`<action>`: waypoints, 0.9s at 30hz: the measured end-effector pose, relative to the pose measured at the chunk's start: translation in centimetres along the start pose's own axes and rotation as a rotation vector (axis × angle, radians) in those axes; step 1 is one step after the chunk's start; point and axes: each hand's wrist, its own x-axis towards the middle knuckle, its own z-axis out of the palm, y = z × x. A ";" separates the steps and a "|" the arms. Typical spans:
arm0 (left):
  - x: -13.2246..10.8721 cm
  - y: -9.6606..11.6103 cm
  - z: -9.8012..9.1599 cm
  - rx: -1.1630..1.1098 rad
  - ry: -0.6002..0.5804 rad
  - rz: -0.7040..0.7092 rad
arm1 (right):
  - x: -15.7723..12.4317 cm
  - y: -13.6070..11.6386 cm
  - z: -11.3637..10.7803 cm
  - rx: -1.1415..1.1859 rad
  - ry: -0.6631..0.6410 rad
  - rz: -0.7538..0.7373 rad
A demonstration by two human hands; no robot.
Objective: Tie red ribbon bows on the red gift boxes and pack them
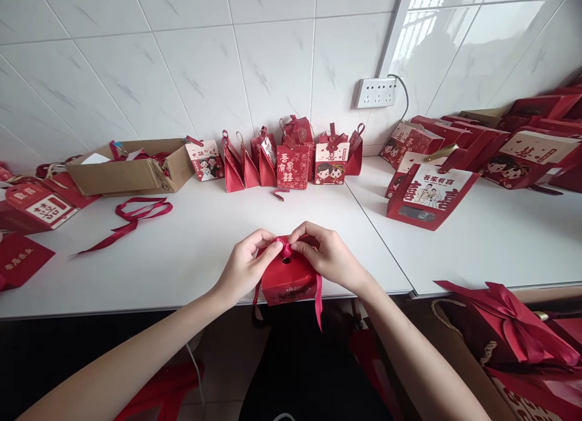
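A small red gift box (291, 280) sits at the front edge of the white table, close to my body. Over its top, a red satin ribbon (319, 299) is gathered into a knot or loop, and one tail hangs down the right side. My left hand (248, 260) pinches the ribbon with thumb and fingers from the left. From the right, my right hand (325, 254) pinches it as well, the fingertips of both hands nearly meeting. A dark red twisted cord (256, 293) hangs at the box's left side. The ribbon between my fingers is partly hidden.
A loose red ribbon (140, 212) lies at left before an open cardboard box (131, 175). Several small red boxes (291, 166) line the tiled wall. More red boxes (431, 196) crowd the right. A carton with bow-tied boxes (518, 324) stands low at right.
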 end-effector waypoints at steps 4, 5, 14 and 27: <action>0.1 -0.3 0.0 -0.037 -0.007 -0.001 | 0.0 0.2 -0.3 -0.061 -0.038 -0.039; 0.1 -0.3 0.1 -0.041 -0.011 0.001 | 0.1 0.2 -0.4 -0.083 -0.046 -0.064; 0.0 -0.3 0.5 -0.006 0.038 0.025 | 0.4 -1.3 -2.3 -0.447 -0.215 -0.346; 0.0 -0.8 0.7 -0.034 0.048 0.019 | 0.8 -1.5 -4.6 -0.600 -0.309 -0.190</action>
